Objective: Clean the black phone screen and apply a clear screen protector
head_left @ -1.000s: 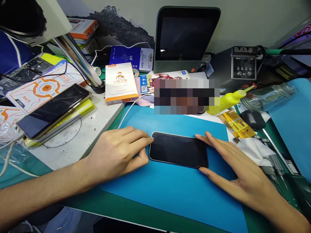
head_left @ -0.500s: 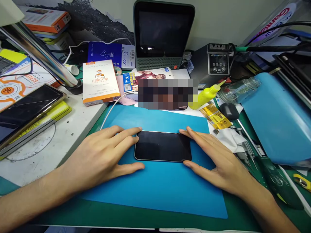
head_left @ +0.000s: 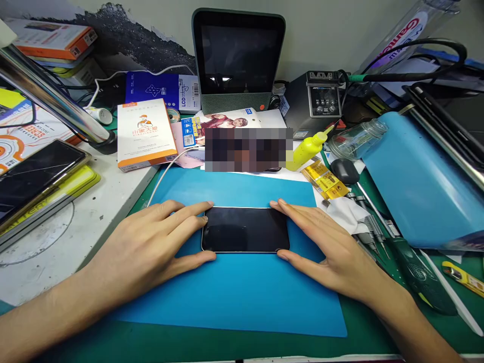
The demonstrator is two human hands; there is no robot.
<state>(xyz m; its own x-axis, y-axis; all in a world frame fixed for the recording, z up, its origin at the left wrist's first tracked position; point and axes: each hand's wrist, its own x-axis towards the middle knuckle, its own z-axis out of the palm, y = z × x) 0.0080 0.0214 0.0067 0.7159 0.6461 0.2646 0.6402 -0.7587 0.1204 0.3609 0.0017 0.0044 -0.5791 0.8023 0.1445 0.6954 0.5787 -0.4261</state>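
Note:
A smartphone [head_left: 245, 229] with a dark screen lies sideways and face up on a blue mat [head_left: 234, 295]. My left hand [head_left: 159, 239] grips its left end, with fingertips at the top corner and left edge and the thumb at the lower edge. At the other end, my right hand [head_left: 325, 242] has its fingertips on the upper right corner and its thumb on the lower right corner. The phone sits between both hands, its screen mostly uncovered.
Behind the mat stand a white-and-orange box [head_left: 145, 133], a screen device [head_left: 240, 58] and a yellow squeeze bottle [head_left: 308, 150]. To the right are a glass jar [head_left: 357, 138], a green-handled tool [head_left: 421, 275] and a yellow cutter [head_left: 463, 277]. A lamp pole [head_left: 56, 91] rises at left.
My left thumb has moved up to the phone's lower edge. The whole view has shifted slightly, so things appear further left. My right hand keeps its hold.

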